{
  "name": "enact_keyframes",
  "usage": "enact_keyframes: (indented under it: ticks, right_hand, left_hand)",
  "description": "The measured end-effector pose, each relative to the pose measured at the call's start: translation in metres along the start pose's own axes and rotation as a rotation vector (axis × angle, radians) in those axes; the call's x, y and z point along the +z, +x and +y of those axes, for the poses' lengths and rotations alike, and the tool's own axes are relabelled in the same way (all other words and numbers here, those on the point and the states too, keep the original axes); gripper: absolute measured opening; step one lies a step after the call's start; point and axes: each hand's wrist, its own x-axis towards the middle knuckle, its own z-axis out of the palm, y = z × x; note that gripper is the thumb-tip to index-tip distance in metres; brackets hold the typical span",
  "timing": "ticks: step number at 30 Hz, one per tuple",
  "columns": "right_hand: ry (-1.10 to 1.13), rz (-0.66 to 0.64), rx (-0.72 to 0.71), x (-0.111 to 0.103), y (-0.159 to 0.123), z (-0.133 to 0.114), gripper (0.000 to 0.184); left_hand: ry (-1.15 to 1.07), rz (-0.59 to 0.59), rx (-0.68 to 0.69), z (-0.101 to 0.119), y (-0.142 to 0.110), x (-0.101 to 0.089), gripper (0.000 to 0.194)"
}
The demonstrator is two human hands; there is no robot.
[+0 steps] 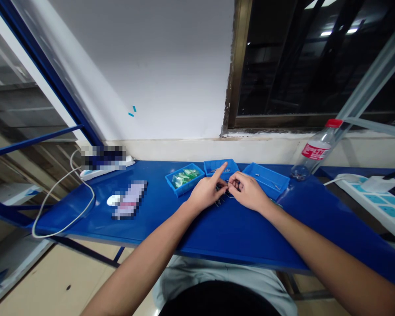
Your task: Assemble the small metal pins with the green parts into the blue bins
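My left hand (208, 189) is over the blue table (191, 235), its index finger raised and its thumb and other fingers pinched together. Close against it, my right hand (245, 188) has its fingers curled inward in a pinch. Whatever sits between the fingertips is too small and hidden to name. Thin metal pieces (218, 202) lie on the tabletop under my hands. Behind the hands stand three blue bins: a left bin (179, 191) with green-and-clear packets (186, 177), a middle bin (217, 163) with small metal parts, and a right bin (266, 175) with a few small parts.
A clear bottle with a red cap (317, 151) stands at the back right. Power strips lie at the right (371, 202) and back left (107, 169). A phone-like object (131, 199), a white round item (113, 200) and a looping white cable (94, 197) occupy the left.
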Motion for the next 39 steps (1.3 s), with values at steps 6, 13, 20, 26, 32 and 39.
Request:
enact_keyframes:
  ticks: [6,13,20,26,32,39]
  right_hand:
    - [0.092,-0.020,0.091,-0.001,0.001,0.006,0.017]
    - [0.228,-0.100,0.130,0.007,-0.001,0.010,0.025]
    - [0.324,-0.044,0.208,0.010,0.000,0.018,0.027]
    - [0.240,-0.037,0.207,0.007,0.000,0.013,0.025]
    - [0.234,-0.001,0.205,0.008,0.000,0.022,0.027]
    - [0.210,0.046,0.193,0.007,0.001,0.023,0.030]
  left_hand:
    - [-0.311,0.205,-0.087,0.002,0.004,0.002,0.076]
    - [-0.541,0.269,-0.197,-0.003,0.006,0.004,0.075]
    - [-0.390,0.258,-0.231,-0.002,0.007,0.001,0.032]
    - [-0.649,0.206,-0.325,0.000,0.007,0.002,0.039]
    - [-0.730,0.292,-0.340,0.001,0.009,0.001,0.020]
    - [-0.709,0.292,-0.313,0.000,0.008,0.000,0.026]
